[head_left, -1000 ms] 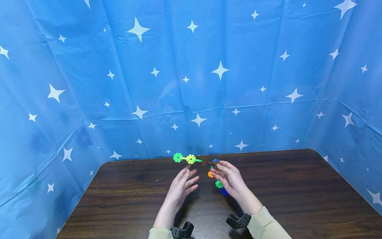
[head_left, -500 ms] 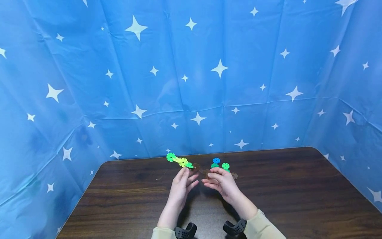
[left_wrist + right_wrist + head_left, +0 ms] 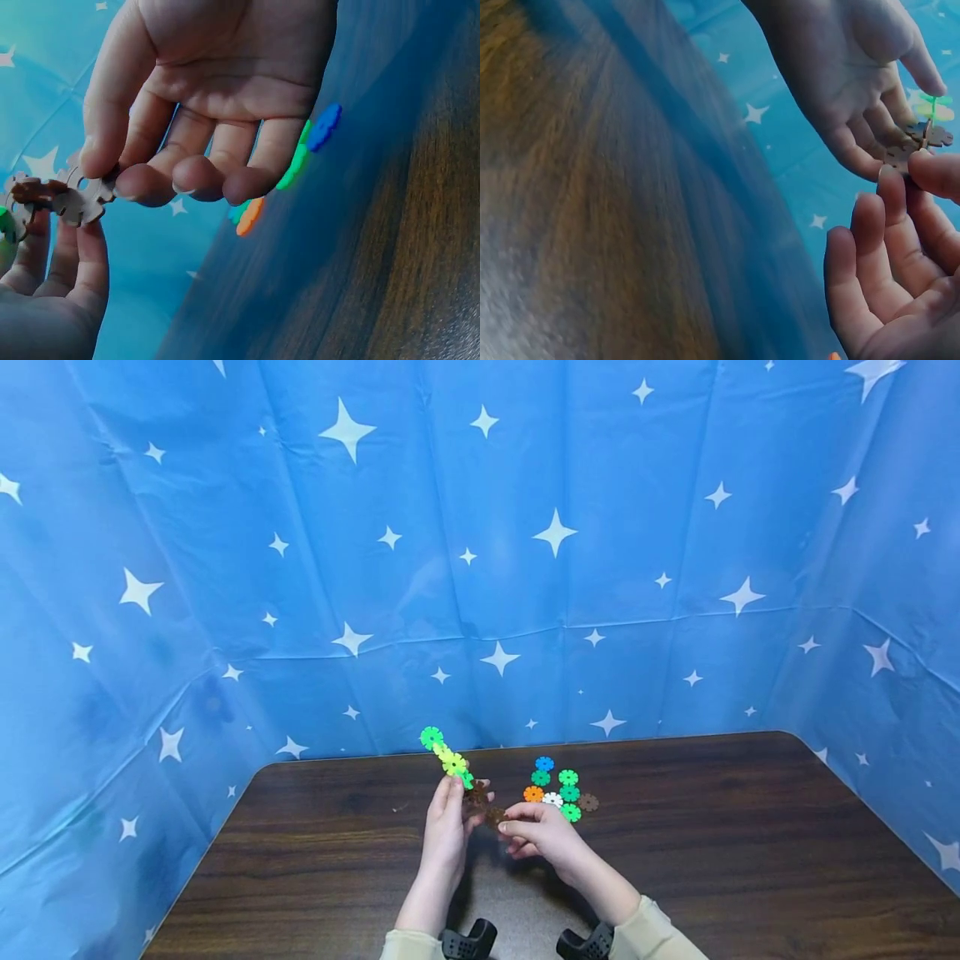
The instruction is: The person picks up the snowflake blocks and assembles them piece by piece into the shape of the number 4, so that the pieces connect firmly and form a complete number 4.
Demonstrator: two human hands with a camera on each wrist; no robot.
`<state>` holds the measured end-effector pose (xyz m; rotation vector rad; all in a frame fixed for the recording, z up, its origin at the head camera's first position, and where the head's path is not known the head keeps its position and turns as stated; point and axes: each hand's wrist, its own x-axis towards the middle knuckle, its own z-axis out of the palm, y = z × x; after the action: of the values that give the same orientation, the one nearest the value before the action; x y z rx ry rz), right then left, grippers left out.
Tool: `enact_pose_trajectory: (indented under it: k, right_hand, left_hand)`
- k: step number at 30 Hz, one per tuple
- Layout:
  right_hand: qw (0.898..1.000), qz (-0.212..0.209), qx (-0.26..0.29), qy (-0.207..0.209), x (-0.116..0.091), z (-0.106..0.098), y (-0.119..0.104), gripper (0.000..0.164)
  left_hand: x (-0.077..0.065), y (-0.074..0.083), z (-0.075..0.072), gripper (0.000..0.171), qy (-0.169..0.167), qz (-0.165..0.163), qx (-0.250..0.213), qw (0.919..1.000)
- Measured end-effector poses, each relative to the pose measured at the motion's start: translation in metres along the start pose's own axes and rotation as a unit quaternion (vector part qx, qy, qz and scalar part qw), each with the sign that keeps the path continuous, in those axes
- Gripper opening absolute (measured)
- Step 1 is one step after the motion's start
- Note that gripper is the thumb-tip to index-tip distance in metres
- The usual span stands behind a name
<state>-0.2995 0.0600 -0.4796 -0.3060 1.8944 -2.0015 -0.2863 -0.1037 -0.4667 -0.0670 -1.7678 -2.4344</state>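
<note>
A chain of interlocking plastic snowflake discs (image 3: 453,764) slants down from a green disc through yellow and green ones to brown discs at its near end. My left hand (image 3: 447,818) holds the chain around its green and brown part, thumb in front and fingers behind. At the brown end, my right hand (image 3: 547,839) pinches a brown disc (image 3: 493,816) between thumb and index finger. That pinch shows closely in the left wrist view, where the brown disc (image 3: 84,202) is partly covered by the fingertips. The right hand's other fingers (image 3: 866,225) are loosely bent.
Loose discs lie on the dark wooden table (image 3: 300,860) beyond the right hand: a blue one (image 3: 544,763), an orange one (image 3: 533,794), a white one (image 3: 552,798), a brown one (image 3: 588,802) and several green ones. A blue starry cloth (image 3: 480,568) hangs behind the table.
Both hands have come closer together, the right moving left and down. The chain has swung from nearly level to a steep slant. More loose discs show past the right hand.
</note>
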Motion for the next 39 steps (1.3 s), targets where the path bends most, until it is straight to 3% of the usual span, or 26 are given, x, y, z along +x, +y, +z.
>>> enact_pose_trajectory:
  k: [9,17,24,31,35,39]
  right_hand:
    - [1.0,0.003,-0.016,-0.01,-0.001,0.006,0.001,0.018]
    - [0.998,-0.001,-0.058,-0.029,-0.002,0.01,0.003,0.022]
    - [0.994,-0.014,-0.101,-0.045,-0.003,0.011,0.002,0.022]
    - [0.99,-0.015,-0.126,-0.058,-0.003,0.011,0.0,0.022]
    - [0.985,-0.024,-0.152,-0.077,-0.004,0.004,-0.005,0.022]
    - [0.978,-0.042,-0.188,-0.082,-0.004,-0.015,-0.01,0.026]
  left_hand:
    - [-0.001,0.001,0.004,0.035,0.021,0.013,-0.007,0.9997]
    - [-0.004,0.003,0.007,0.03,0.008,-0.016,-0.008,0.9998]
    - [-0.005,0.001,0.012,0.029,0.006,-0.005,0.013,0.9999]
    - [-0.005,0.001,0.013,0.026,0.016,-0.014,0.014,0.9997]
    - [-0.005,0.002,0.011,0.025,0.021,-0.024,0.002,0.9995]
    - [-0.005,0.003,0.01,0.025,0.02,-0.028,-0.004,0.9994]
